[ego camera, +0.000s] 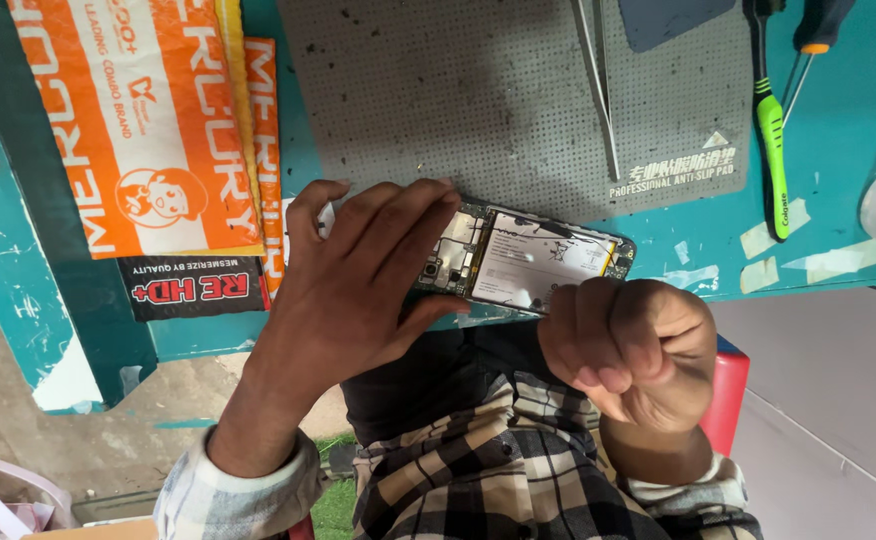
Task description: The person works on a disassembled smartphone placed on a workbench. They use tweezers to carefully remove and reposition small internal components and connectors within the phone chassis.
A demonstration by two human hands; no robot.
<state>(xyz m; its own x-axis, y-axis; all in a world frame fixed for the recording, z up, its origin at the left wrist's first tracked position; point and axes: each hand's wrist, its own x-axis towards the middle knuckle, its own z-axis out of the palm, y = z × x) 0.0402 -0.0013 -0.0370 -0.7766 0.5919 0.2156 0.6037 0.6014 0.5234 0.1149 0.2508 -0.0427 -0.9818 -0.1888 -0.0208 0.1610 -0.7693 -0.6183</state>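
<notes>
An opened smartphone point(528, 258) with its back cover off shows a white battery and circuit board. It lies over the near edge of a teal workbench point(838, 130). My left hand point(358, 280) grips its left end, fingers laid across the top of the board. My right hand point(633, 345) is curled into a loose fist at the phone's lower right corner, touching its edge; whether it pinches anything small I cannot tell.
A grey perforated anti-slip mat point(478, 90) covers the bench behind the phone, with metal tweezers point(598, 90) on it. A green-handled screwdriver point(773, 140) lies at right. Orange and white packets point(158, 130) sit at left. A red stool edge point(728, 395) shows beside my checked shirt.
</notes>
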